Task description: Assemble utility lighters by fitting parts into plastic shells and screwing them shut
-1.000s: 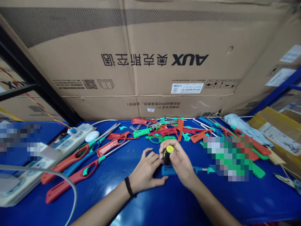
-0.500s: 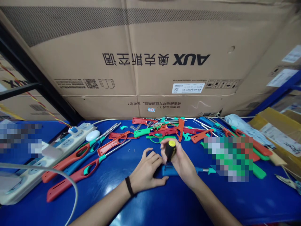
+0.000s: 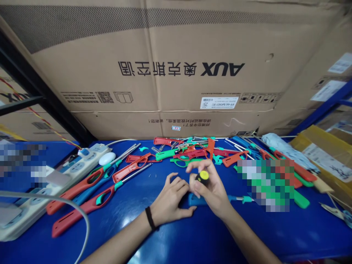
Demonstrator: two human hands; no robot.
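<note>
One black-and-yellow screwdriver [image 3: 203, 178] is clasped in the right hand [image 3: 213, 190] above a blue lighter [image 3: 195, 201], which lies on the worktop [image 3: 220, 242]. The left hand [image 3: 171, 200] curves about the lighter's handle end, thumb spread; whether it grips cannot be told.

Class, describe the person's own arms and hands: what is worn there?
The left forearm and right forearm show no sleeves. A narrow dark band circles the left wrist; nothing shows on the right. The left hand and right hand wear no gloves, and no rings show on the visible fingers.
</note>
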